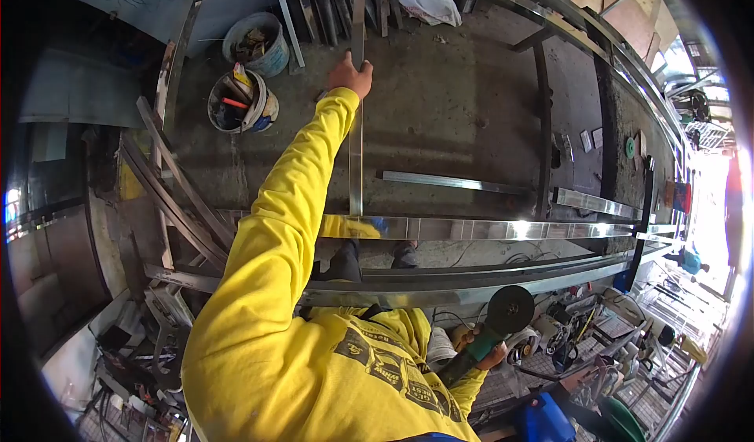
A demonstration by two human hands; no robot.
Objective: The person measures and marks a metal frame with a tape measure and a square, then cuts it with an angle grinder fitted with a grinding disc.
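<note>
My left hand (350, 77) is stretched far forward in a yellow sleeve, its fingers and thumb on either side of a narrow shiny metal bar (356, 159). This bar runs lengthwise and meets a wider polished crossbar (471, 229) nearer my body. Low on the right, beside my torso, my right hand (491, 355) is closed around a green angle grinder (481, 345). The grinder's dark round disc (510, 309) points up and away from the hand. Whether the disc spins cannot be told.
Two buckets (255, 45) (265, 112) with scraps and tools stand at the upper left. Loose metal lengths (455, 181) (597, 203) lie inside the large frame. Curved dark strips (169, 194) lean at left. Cluttered tools and a blue container (546, 418) are at lower right.
</note>
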